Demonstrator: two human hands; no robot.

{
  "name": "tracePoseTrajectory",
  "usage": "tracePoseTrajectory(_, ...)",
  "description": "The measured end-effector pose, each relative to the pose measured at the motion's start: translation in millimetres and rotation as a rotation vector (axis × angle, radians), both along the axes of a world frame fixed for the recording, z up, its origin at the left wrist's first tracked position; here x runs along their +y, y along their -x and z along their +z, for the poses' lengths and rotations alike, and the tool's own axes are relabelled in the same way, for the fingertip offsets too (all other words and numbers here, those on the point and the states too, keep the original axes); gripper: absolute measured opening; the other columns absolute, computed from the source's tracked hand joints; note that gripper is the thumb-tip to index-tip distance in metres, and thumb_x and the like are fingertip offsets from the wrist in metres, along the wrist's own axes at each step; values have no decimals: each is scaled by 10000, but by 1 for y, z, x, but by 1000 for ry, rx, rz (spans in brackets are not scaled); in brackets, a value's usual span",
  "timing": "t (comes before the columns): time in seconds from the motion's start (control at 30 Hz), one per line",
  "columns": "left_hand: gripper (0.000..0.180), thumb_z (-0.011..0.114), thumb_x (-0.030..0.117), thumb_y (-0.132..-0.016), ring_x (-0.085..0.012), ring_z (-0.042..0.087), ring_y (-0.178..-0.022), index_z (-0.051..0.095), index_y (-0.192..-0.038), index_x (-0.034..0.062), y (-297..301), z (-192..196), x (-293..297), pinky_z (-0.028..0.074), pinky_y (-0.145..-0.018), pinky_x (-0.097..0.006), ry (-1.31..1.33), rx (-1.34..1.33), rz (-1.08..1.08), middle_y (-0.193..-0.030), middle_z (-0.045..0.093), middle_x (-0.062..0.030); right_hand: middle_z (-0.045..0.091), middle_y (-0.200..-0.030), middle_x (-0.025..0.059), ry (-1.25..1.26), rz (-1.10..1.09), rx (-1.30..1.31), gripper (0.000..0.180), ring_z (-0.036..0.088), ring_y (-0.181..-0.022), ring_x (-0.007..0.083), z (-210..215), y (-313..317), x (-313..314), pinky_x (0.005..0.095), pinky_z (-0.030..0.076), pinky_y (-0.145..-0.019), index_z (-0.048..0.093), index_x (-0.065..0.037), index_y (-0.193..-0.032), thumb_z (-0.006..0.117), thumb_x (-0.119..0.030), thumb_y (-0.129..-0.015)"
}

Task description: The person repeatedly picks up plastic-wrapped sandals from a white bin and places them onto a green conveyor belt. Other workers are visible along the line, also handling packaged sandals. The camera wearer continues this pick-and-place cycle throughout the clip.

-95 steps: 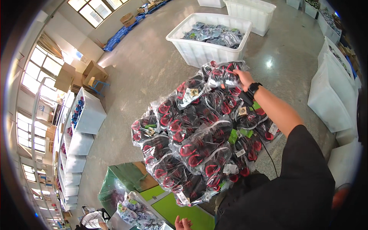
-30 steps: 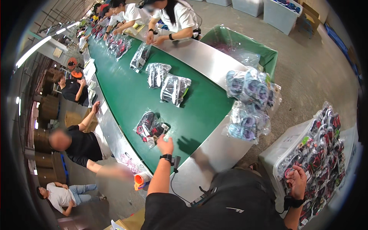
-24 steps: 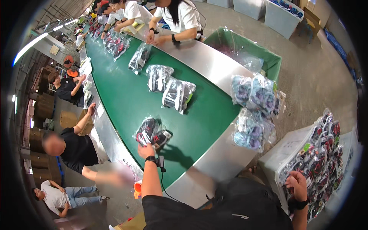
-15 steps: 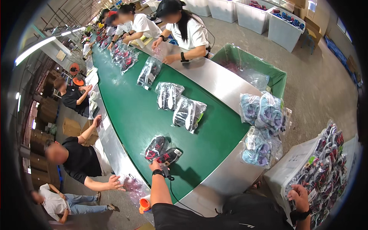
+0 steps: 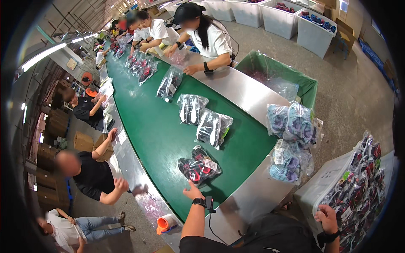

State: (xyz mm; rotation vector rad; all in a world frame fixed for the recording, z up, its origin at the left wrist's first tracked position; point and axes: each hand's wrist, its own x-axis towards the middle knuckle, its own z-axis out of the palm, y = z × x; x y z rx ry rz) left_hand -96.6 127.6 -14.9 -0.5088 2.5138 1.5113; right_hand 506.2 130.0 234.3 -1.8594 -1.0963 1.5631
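Bagged shoes (image 5: 199,168), red and black pair in clear plastic, lie flat on the green belt (image 5: 147,130), near its close end. Left hand (image 5: 193,192) sits just below the bag, fingers spread and open, thumb tip at the bag's near edge, touching or nearly so; nothing clasped. Black watch on that wrist, cord hanging from it. Right hand (image 5: 326,216) is well apart, far right, fingers curled over the rim of a white bin (image 5: 317,195). Cannot tell if that grip is fully closed; it seems to rest on the rim beside the piled bags. Bin is stacked high with bagged red-black shoes (image 5: 357,181).

Up the belt: a black-white bagged pair (image 5: 214,128), then another (image 5: 191,108), then one more (image 5: 169,82) nearer the far workers, spaced apart in a rough line. More bags cluster further up (image 5: 141,67). A steel counter (image 5: 240,90) runs along the belt's right side. At its near end a heap of bagged blue shoes (image 5: 291,141) sits on the edge, just beside the white bin. Green-lined bin (image 5: 276,78) stands behind the heap, clear plastic inside.

People work on both sides: one in a white shirt (image 5: 211,38) leans on the counter, one in black (image 5: 90,177) stands left of the belt with an arm out. Orange tape roll (image 5: 167,222) sits at the belt's lower left corner.
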Motion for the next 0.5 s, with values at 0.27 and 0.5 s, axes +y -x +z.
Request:
tracePoseTrajectory(0.27,1076,879,352,-782,-313,527,-1312,256,-1564,-42,27,-10,26,478,-1065,-393,-34,61,-446,-1532,413,-234,686,-891,72,-34,-24,13,332,675,-761,135,-1,2,-11,246,541,-660,600,51,-1226,636,-103,-935)
tracePoseTrajectory(0.5,679,760,220,-876,-304,658,-1064,441,-1391,-85,-7,9,45,584,-874,-442,-503,-400,-407,-1297,586,-203,685,-931,71,-68,3,31,321,671,-798,126,-5,-2,-19,248,544,-692,592,49,-1254,609,-100,-971)
